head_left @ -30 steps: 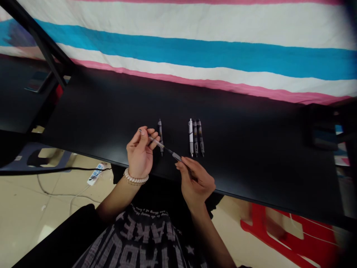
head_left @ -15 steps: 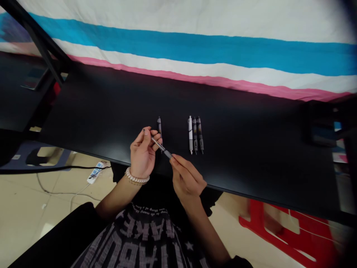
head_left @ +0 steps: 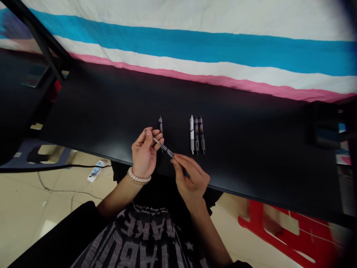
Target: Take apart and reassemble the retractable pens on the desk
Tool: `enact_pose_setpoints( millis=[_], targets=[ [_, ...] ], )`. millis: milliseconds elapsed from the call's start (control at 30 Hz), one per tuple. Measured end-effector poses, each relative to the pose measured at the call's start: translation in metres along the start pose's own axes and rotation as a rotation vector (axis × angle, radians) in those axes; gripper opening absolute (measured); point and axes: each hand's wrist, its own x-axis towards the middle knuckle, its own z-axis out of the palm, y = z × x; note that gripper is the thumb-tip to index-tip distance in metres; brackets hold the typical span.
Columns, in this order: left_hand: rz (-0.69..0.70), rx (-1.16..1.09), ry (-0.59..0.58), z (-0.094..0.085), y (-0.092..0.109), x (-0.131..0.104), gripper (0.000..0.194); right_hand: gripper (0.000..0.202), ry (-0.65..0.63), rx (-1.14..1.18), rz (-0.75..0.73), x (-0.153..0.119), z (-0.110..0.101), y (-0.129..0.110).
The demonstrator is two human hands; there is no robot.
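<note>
Above the table's near edge, a slim pen (head_left: 161, 144) with a grey grip slants between my two hands. My left hand (head_left: 144, 154), with a pale coiled band at the wrist, pinches its upper end between thumb and fingers. At the lower, grey-grip end, my right hand (head_left: 192, 178) has its thumb and forefinger closed on the pen's tip, which they hide. Behind my left fingers lies a dark pen (head_left: 160, 124), partly covered. To the right, a white pen (head_left: 192, 130) and two dark pens (head_left: 196, 130) (head_left: 202, 130) lie side by side.
The black table (head_left: 251, 149) meets a striped cloth (head_left: 195, 44) at its back. A dark metal frame (head_left: 41, 41) rises at the left. On the floor are a power strip (head_left: 96, 171) with cables and a red plastic stool (head_left: 256, 219).
My right hand has shifted slightly right, its fingers now nearer the pen's tip end. My left hand keeps its pinch. The whole view has moved a little.
</note>
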Motion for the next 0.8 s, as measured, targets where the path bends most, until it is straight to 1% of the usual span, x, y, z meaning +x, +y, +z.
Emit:
enact_pose_setpoints(
  millis=[67, 167, 200, 233, 267, 333, 400, 433, 500, 600, 667, 700, 767, 800],
  targets=[
    [0.000, 0.001, 0.005, 0.000, 0.000, 0.000, 0.020, 0.018, -0.045, 0.013, 0.045, 0.002, -0.002, -0.002],
    [0.005, 0.003, 0.012, 0.000, 0.000, 0.000, 0.020, 0.022, -0.051, 0.054, 0.052, 0.005, -0.002, -0.005],
    [0.005, 0.005, 0.010, 0.000, 0.000, 0.000, 0.019, 0.020, -0.066, 0.087, 0.070, 0.005, -0.001, -0.005],
    [0.005, 0.009, 0.000, 0.000, 0.000, -0.001, 0.019, 0.019, -0.097, 0.151, 0.130, 0.005, 0.001, -0.005],
    [0.004, 0.013, -0.020, 0.000, 0.000, -0.001, 0.020, 0.023, -0.125, 0.249, 0.234, 0.005, 0.003, -0.004],
    [-0.007, 0.026, -0.089, 0.000, 0.001, -0.002, 0.021, 0.033, -0.174, 0.537, 0.517, 0.004, 0.006, -0.003],
    [-0.013, 0.045, -0.165, -0.001, 0.002, -0.002, 0.022, 0.033, -0.227, 0.859, 0.762, 0.002, 0.008, -0.003],
    [-0.016, 0.051, -0.194, -0.002, 0.003, -0.001, 0.021, 0.030, -0.261, 0.997, 0.845, 0.001, 0.008, -0.004],
    [-0.022, 0.055, -0.240, -0.003, 0.006, 0.000, 0.020, 0.025, -0.330, 1.204, 0.948, 0.000, 0.006, -0.006],
    [-0.051, 0.042, -0.306, -0.002, 0.011, 0.002, 0.020, 0.020, -0.421, 1.388, 1.025, -0.004, 0.004, -0.014],
    [-0.090, 0.024, -0.347, 0.002, 0.015, 0.001, 0.019, 0.021, -0.468, 1.422, 1.048, -0.007, 0.006, -0.019],
    [-0.116, 0.002, -0.358, 0.005, 0.018, 0.001, 0.017, 0.023, -0.467, 1.400, 1.039, -0.010, 0.009, -0.021],
    [-0.176, -0.062, -0.347, 0.010, 0.023, -0.002, 0.012, 0.030, -0.402, 1.276, 0.966, -0.015, 0.015, -0.022],
    [-0.206, -0.093, -0.326, 0.011, 0.026, -0.003, 0.018, 0.034, -0.362, 1.186, 0.910, -0.018, 0.018, -0.022]
  ],
)
